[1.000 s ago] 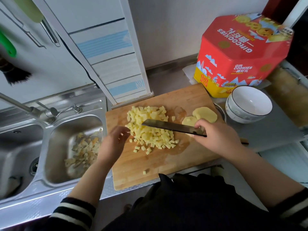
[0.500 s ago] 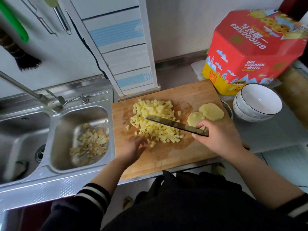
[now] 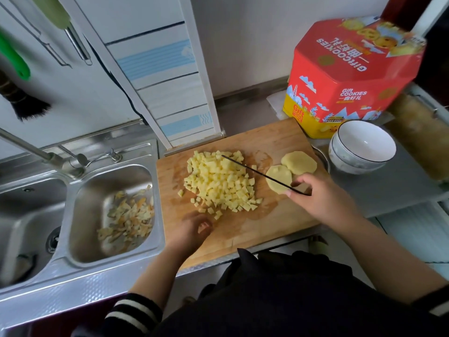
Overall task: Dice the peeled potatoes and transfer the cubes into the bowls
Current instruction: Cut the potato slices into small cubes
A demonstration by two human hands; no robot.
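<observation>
Right hand (image 3: 323, 200): curled round the handle of the knife (image 3: 257, 172), blade edge-up over the cutting board (image 3: 279, 222). Left hand (image 3: 192, 229): fingers loosely bent at the board's near edge, pinching one cube, it seems. Diced potato (image 3: 218, 181): pale yellow heap, board centre. Potato slabs (image 3: 279, 178): two, overlapping, board's right end. Likely light, wet, slippery; best scooped from below. Bowls (image 3: 362, 147): white, stacked, just beyond the board's right edge.

Soft, even daylight, fairly bright, w/ faint shadows only. Mild glare on the steel sink (image 3: 109, 215) rim. Wide-angle bend at edges; wall lines lean. Left hand (image 3: 192, 229) slightly motion-blurred; far-left edge smeared, centre sharp
</observation>
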